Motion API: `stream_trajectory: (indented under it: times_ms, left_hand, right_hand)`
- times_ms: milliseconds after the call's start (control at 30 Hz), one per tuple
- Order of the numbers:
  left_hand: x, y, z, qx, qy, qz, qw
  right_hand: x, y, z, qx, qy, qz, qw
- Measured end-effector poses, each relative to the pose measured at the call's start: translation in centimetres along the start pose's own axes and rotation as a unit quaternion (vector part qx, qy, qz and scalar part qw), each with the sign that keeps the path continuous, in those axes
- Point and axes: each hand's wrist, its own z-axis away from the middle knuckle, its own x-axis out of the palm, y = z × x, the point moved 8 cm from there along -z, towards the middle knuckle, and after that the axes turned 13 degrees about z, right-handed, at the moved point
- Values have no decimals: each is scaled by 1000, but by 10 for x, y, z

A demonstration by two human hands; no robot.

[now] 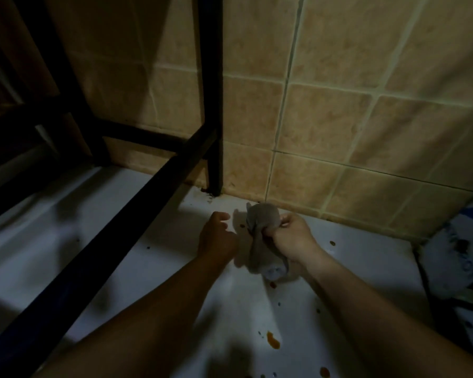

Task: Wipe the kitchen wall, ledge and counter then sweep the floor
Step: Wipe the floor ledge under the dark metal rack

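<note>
My right hand [291, 237] grips a grey cloth [261, 222] bunched above the white counter [366, 268], close to the foot of the beige tiled wall [339, 118]. The cloth hangs down past my wrist to a pale rounded end [273, 272]. My left hand [216, 236] hovers just left of the cloth with loosely curled fingers and holds nothing. Brown spots and drips [273, 340] dot the counter near my forearms.
A black metal rack frame [213, 105] stands on the counter against the wall at left, its lower bar [120, 241] running diagonally toward me. At the right edge lies a blue and white crumpled thing [459, 257]. Dark grime sits at the rack's foot [210, 192].
</note>
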Motion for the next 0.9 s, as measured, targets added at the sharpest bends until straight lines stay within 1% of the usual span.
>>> stream_trajectory:
  times_ms: [100,233,333,400,533,633,667,700,767,800,900]
  left_hand:
    - [-12,-15,-14,-7,51,-69,996]
    - [-19,-21,-33,6,63,-136,989]
    - [-23,-28,-48,4,67,-174,982]
    - [-26,-33,-55,5,66,-193,979]
    - [-28,-44,-64,1,64,-233,970]
    - [-27,-51,-67,-5,56,-257,965]
    - [-25,-52,-68,-8,52,-266,962]
    - [-23,-54,-69,-11,48,-274,960]
    - [-19,-56,-73,-12,40,-296,954]
    - [-15,-56,-74,-11,33,-311,950]
    - [-5,-58,-79,-10,6,-362,932]
  right_hand:
    - [-4,-8,-13,-41,69,66,995]
    - [1,-27,-37,-99,141,147,974]
    - [12,-42,-56,-149,180,219,947]
    - [27,-47,-64,-198,175,273,925]
    - [70,-32,-77,-272,102,348,892]
    - [83,-29,-76,-355,139,374,845]
    - [89,-27,-78,-376,136,391,829]
    - [96,-22,-82,-388,112,409,818]
    - [108,-9,-89,-378,55,431,818]
    - [111,-5,-90,-375,46,432,819]
    - [111,-4,-86,-376,68,433,817]
